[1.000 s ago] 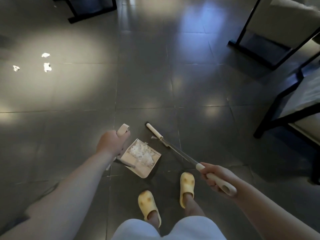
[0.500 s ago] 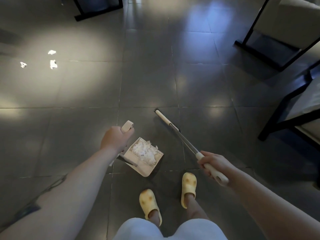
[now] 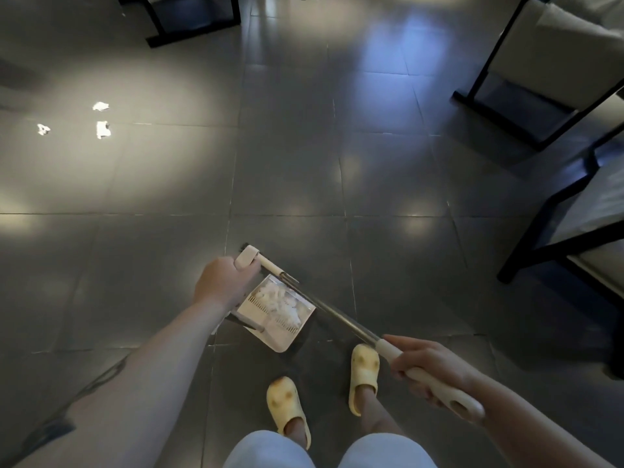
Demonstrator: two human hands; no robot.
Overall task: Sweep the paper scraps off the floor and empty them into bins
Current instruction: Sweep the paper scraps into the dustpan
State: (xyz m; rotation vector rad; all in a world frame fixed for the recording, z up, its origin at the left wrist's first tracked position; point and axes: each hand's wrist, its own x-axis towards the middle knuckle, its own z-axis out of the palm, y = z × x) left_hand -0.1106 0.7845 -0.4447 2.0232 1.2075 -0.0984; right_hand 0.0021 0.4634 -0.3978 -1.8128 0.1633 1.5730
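Scraps of white paper (image 3: 282, 304) fill the cream plastic dustpan (image 3: 275, 315) gripped by its handle in the left hand (image 3: 223, 282), the right hand (image 3: 429, 369) clasping the cream-handled broom (image 3: 341, 320); keeping the pan level should prevent spills before reaching three more floor scraps (image 3: 101, 129).
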